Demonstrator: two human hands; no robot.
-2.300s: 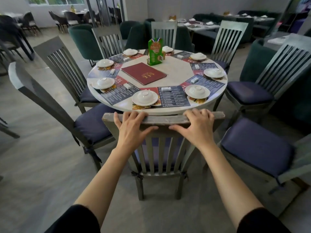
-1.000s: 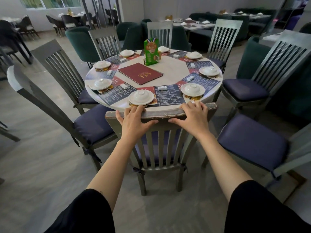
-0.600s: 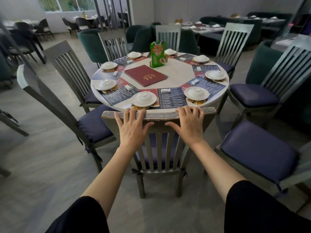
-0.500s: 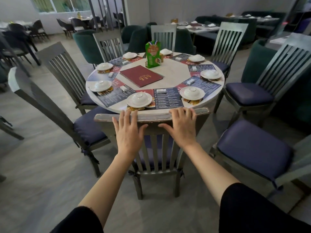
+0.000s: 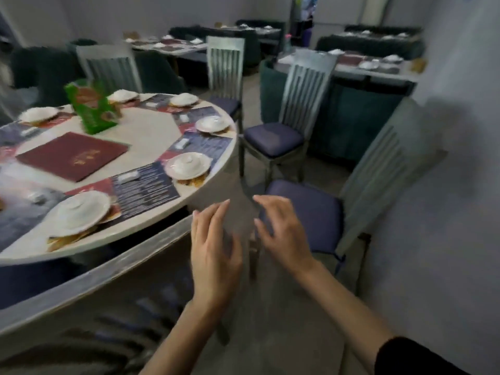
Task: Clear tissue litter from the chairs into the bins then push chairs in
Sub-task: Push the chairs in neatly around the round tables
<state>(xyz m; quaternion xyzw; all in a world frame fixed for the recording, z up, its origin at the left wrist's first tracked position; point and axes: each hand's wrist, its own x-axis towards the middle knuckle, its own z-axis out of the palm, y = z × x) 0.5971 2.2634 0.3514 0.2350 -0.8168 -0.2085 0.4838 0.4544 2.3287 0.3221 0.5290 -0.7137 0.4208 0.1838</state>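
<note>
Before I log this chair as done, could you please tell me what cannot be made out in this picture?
Head view:
- Near chair seat: mostly hidden under the table and behind its own backrest.
- Next chair's cushion: partly covered by the right hand.
- Red menu lettering: motion-blurred.
- Bins: outside the frame.

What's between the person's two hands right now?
Nothing is held. The head view shows only grey floor and a leg of the blue-cushioned chair behind the gap between the left hand and right hand.
</note>
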